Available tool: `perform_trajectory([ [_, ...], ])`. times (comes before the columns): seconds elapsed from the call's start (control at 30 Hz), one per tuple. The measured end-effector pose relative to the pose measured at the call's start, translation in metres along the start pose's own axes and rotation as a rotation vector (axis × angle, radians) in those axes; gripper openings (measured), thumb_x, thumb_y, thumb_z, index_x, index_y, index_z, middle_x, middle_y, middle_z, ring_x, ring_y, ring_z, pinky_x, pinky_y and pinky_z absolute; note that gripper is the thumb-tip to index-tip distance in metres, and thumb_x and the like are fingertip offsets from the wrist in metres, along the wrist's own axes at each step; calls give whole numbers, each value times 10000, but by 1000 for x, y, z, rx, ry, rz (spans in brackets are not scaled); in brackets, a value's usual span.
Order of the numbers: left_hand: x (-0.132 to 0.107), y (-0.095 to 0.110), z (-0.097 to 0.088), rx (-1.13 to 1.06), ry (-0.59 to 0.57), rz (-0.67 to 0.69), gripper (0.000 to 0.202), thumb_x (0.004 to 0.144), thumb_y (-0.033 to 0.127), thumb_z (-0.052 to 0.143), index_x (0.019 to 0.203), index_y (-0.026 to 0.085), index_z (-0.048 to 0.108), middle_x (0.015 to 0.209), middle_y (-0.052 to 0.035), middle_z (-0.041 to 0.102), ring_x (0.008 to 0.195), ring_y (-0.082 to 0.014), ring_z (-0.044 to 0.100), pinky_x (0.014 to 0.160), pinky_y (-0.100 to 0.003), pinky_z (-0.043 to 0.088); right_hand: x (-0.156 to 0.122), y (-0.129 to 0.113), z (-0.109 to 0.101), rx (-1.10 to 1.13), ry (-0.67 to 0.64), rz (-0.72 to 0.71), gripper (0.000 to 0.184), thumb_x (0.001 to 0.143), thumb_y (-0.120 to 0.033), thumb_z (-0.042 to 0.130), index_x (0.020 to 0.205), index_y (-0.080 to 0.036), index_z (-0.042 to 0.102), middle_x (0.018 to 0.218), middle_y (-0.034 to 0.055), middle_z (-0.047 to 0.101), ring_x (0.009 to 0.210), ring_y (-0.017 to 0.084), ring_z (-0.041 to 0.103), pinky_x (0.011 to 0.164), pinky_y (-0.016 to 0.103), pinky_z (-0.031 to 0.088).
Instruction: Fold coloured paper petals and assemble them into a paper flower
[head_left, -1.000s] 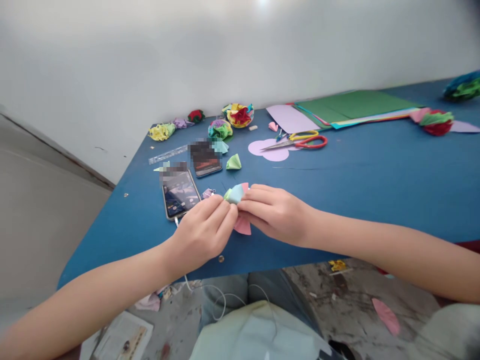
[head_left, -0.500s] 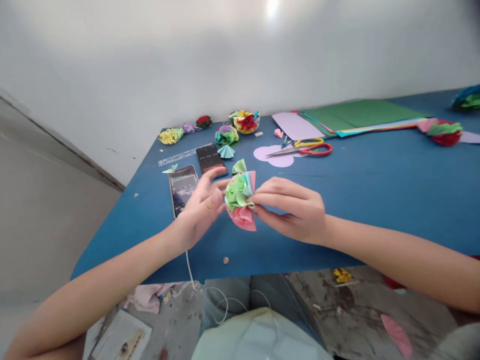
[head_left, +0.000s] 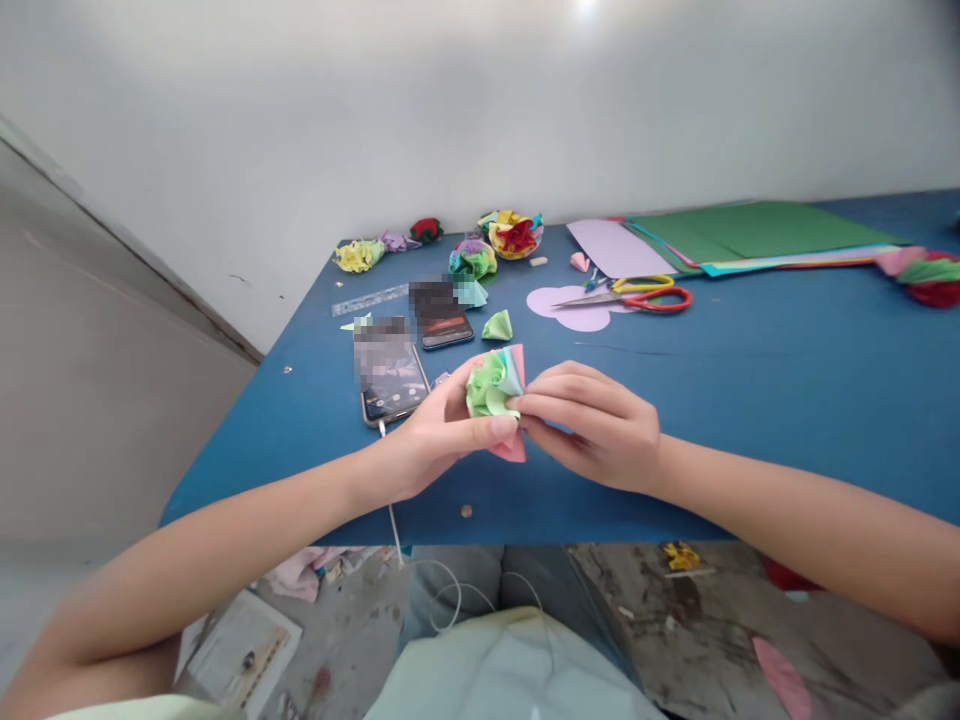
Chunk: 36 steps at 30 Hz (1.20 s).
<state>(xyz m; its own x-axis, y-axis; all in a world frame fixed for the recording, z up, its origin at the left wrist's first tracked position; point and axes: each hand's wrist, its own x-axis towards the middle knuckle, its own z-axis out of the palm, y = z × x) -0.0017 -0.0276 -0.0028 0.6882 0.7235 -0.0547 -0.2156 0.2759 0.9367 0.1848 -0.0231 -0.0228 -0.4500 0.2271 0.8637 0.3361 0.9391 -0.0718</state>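
Observation:
A paper flower [head_left: 491,388] of crumpled green, pink and light blue paper is held over the front part of the blue table. My left hand [head_left: 442,425] is closed round its left side, the thumb lying across the front near the pink petals. From the right, my right hand [head_left: 596,425] pinches the flower's edge between thumb and fingers. Just behind the flower lies a small folded green paper piece [head_left: 497,326]. Past it, a lilac petal-shaped cutout [head_left: 574,312] rests under scissors [head_left: 630,296] with yellow and red handles.
Two phones [head_left: 390,385] lie at the left, the nearer one plugged into a white cable [head_left: 394,530]. Finished paper flowers [head_left: 514,236] and a clear ruler [head_left: 371,300] are farther back. Coloured sheets [head_left: 765,235] are stacked by the wall. Scraps litter the floor.
My left hand, open beside the flower before, has closed round it with the thumb in front. My right hand keeps its pinch. The whole view has shifted slightly.

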Motion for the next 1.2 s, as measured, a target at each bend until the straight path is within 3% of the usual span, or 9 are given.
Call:
perform_trajectory([
  [0.17, 0, 3, 3, 22, 50, 22, 574, 738, 231, 663, 1252, 241, 407, 855, -10, 561, 701, -97, 566, 699, -233, 492, 0, -2, 0, -85, -19, -45, 197, 776, -108, 602, 972, -105, 583, 832, 105, 656, 777, 146, 587, 678, 297, 517],
  [0.33, 1, 3, 4, 25, 82, 45, 557, 722, 187, 665, 1223, 243, 428, 877, -8, 552, 706, -93, 552, 676, -216, 482, -1, -2, 0, -265, -13, -27, 146, 777, -188, 626, 917, -163, 594, 802, 39, 676, 759, 156, 583, 673, 331, 454],
  [0.57, 5, -1, 3, 89, 178, 90, 563, 680, 154, 697, 1180, 235, 450, 827, 14, 557, 652, -82, 543, 624, -202, 492, -5, 2, 3, -275, -18, 3, 152, 770, -199, 637, 916, -175, 604, 811, 29, 677, 765, 152, 579, 687, 324, 438],
  [0.67, 6, 0, -1, 55, 163, 114, 551, 713, 215, 679, 1203, 240, 429, 908, -11, 575, 728, -115, 572, 679, -243, 508, -4, 2, 4, -147, 23, 138, 128, 784, -176, 613, 911, -188, 619, 791, 20, 673, 730, 131, 590, 683, 304, 457],
  [0.77, 8, 5, -7, -26, 135, 145, 456, 800, 365, 571, 1209, 223, 431, 1035, -54, 571, 841, -168, 588, 749, -298, 507, 0, 1, 2, 83, 77, 415, 112, 801, -175, 582, 892, -198, 643, 782, 7, 685, 658, 98, 601, 625, 241, 493],
  [0.87, 11, 8, -15, -70, 90, 96, 379, 847, 350, 487, 1205, 233, 439, 1091, -65, 556, 846, -186, 602, 732, -337, 517, 2, 2, -4, 363, 98, 705, 112, 783, -241, 612, 873, -199, 663, 811, 9, 697, 668, 110, 626, 599, 225, 521],
  [0.93, 13, 7, -18, -82, 44, 46, 373, 838, 319, 501, 1201, 248, 448, 1058, -57, 567, 783, -172, 609, 679, -328, 525, 3, 5, -7, 550, 47, 824, 149, 765, -290, 637, 880, -201, 667, 828, 15, 697, 683, 122, 633, 593, 229, 528],
  [1.03, 15, 5, -21, -73, 33, 15, 343, 816, 300, 544, 1148, 228, 500, 944, -41, 585, 698, -133, 591, 611, -275, 524, 2, 13, -8, 701, -78, 920, 199, 754, -344, 648, 889, -198, 662, 779, 20, 684, 635, 116, 614, 536, 217, 504],
  [1.2, 17, 7, -22, -76, 196, 100, 245, 814, 275, 561, 1045, 196, 531, 945, -31, 577, 758, -120, 582, 634, -242, 526, -5, 30, -2, 761, -209, 943, 362, 833, -376, 539, 1147, -199, 509, 728, 12, 634, 549, 99, 561, 487, 217, 458],
])
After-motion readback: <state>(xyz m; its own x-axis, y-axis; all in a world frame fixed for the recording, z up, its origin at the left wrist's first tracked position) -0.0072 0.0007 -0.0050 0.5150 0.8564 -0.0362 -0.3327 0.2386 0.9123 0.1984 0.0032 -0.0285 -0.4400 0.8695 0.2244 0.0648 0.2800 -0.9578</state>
